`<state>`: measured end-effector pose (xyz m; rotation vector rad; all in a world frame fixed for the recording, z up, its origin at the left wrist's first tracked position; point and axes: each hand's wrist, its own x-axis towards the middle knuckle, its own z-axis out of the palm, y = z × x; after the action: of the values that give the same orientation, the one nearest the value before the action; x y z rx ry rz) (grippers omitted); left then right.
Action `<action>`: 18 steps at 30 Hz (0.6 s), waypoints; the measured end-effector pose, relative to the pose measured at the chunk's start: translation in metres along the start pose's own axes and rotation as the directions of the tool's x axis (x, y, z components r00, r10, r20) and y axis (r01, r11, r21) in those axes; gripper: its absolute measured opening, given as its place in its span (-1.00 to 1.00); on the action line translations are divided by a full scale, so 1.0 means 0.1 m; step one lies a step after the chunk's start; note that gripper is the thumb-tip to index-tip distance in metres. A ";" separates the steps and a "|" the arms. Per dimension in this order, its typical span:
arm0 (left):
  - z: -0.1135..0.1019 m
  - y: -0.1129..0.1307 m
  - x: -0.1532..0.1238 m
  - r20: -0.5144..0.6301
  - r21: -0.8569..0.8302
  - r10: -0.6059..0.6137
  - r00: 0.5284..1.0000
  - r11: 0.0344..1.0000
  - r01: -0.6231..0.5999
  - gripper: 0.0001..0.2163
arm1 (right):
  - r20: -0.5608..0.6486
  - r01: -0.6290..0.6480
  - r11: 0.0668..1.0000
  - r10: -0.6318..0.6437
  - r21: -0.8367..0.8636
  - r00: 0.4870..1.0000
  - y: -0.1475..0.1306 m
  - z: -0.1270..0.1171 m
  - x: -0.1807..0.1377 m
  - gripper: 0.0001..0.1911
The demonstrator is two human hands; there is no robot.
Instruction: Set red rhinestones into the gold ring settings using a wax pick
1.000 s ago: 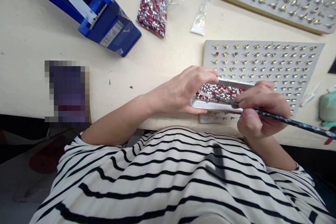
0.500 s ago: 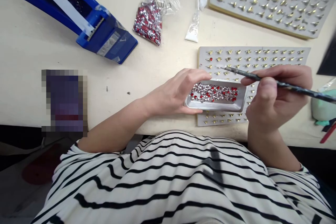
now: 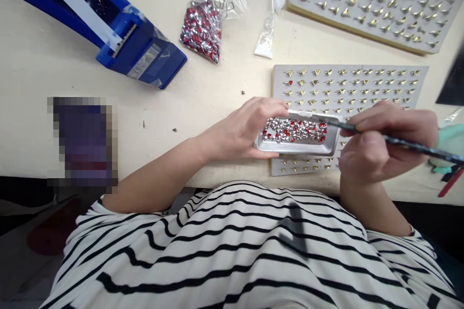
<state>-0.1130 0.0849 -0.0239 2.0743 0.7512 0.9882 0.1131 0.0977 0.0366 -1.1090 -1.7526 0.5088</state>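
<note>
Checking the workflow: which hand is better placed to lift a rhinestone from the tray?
Probably the right hand: its dark tool reaches the tray, which the left hand grips.

**Tiny metal tray of rhinestones, held up mid-job**

Shallow silver tray point(image 3: 295, 148) sits gripped in the left hand point(image 3: 241, 128), full of loose silver rhinestones point(image 3: 286, 130) with red ones point(image 3: 322, 125) mixed in. Right hand point(image 3: 377, 147) pinches a dark speckled stick point(image 3: 406, 143) like a pen, its tip right by the tray's far rim.
</note>
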 end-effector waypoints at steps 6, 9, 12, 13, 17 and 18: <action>-0.03 0.01 0.02 -0.043 0.001 0.017 0.999 1.000 -0.017 -0.35 | 0.091 0.075 0.996 -0.080 0.054 0.993 0.04 -0.04 -0.11 -0.92; -0.03 0.01 0.02 -0.037 0.002 0.015 0.999 1.000 -0.015 -0.35 | 0.084 0.097 0.994 -0.100 0.040 0.991 0.05 0.00 -0.14 -0.89; -0.02 0.01 0.02 -0.041 0.011 0.032 0.999 0.999 -0.032 -0.35 | 0.011 0.136 0.990 -0.136 0.045 0.991 0.06 0.07 -0.15 -0.83; -0.02 0.01 0.03 -0.045 0.015 0.040 0.998 0.999 -0.040 -0.36 | 0.001 0.133 0.990 -0.134 0.045 0.991 0.06 0.09 -0.15 -0.83; -0.02 0.01 0.03 -0.062 0.018 0.045 0.997 0.999 -0.044 -0.37 | 0.028 0.110 0.993 -0.111 0.032 0.993 0.05 0.12 -0.15 -0.83; -0.01 0.01 0.03 -0.063 0.020 0.044 0.997 0.999 -0.042 -0.37 | 0.022 0.114 0.993 -0.115 0.033 0.993 0.04 0.11 -0.15 -0.83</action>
<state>-0.1123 0.0871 -0.0212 2.0913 0.7531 1.0788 0.1074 0.0885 0.0208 -0.9781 -1.8109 0.4790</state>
